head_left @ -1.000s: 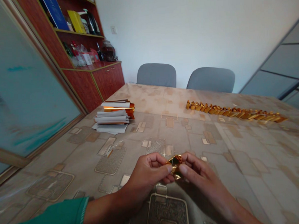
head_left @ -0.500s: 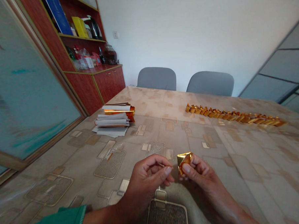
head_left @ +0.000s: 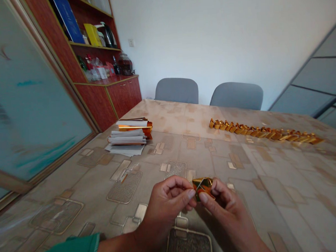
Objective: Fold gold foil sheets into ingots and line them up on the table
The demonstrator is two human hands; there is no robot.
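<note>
A small folded piece of shiny gold foil paper (head_left: pixel 202 184) is held between my two hands, just above the near part of the table. My right hand (head_left: pixel 225 203) grips it from the right, thumb in front and fingers behind. On its left edge, the thumb and forefinger of my left hand (head_left: pixel 171 196) are pinched together. Beyond, at the right, a long row of folded gold paper pieces (head_left: pixel 264 132) lies on the tabletop. To the left is a stack of loose sheets (head_left: pixel 126 139), grey-white on one face and gold on the other.
A patterned cloth covers the table (head_left: pixel 169 148). Two grey chairs (head_left: pixel 177 90) stand at its far side, against a white wall. A red-brown cabinet (head_left: pixel 122 94) with bottles and boxes is at the back left, beside a frosted glass door (head_left: pixel 36 109).
My right hand has brought the folded gold paper left, to my left fingers, which now pinch its edge. Before, a gap lay between them. The view has tipped slightly.
</note>
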